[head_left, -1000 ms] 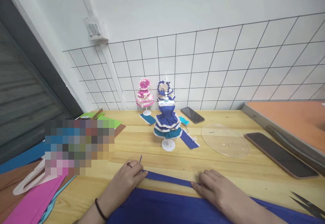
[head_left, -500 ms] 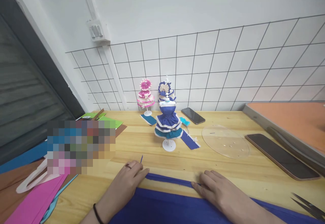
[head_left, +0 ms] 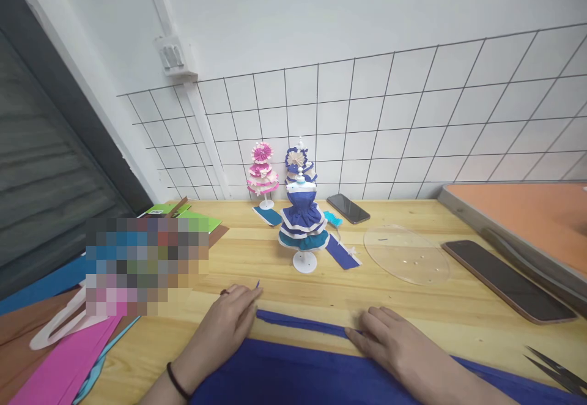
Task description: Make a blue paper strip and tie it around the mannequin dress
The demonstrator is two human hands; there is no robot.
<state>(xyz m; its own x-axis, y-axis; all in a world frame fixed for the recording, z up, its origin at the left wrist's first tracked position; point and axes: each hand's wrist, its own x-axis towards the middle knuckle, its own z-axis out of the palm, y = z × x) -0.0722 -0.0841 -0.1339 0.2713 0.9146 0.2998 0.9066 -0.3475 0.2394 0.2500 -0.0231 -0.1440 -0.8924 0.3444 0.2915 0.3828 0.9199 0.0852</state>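
A narrow blue strip [head_left: 302, 323], apparently folded cloth or crepe paper, lies across the table between my hands. My left hand [head_left: 227, 322] is at its left end, fingers together and pressed down with the thumb against it. A small blue tip [head_left: 257, 284] pokes out just beyond those fingertips. At the strip's right end, my right hand [head_left: 387, 338] pinches it under thumb and curled fingers. A large blue sheet [head_left: 298, 371] of similar material spreads below my wrists. Ahead stands a miniature dress form [head_left: 303, 212] in a ruffled blue, white and teal dress.
Black-bladed scissors [head_left: 554, 368] lie at right, near a phone [head_left: 504, 279]. A clear disc [head_left: 408, 252] holds small beads. Behind are another phone [head_left: 348, 208] and a pink decorated stand [head_left: 263, 175]. Coloured sheets [head_left: 68, 362] pile up at left, beside a blurred-out patch.
My left hand has slid a little to the left along the strip, baring more of its end, and its fingers have straightened. My right hand has stayed in place.
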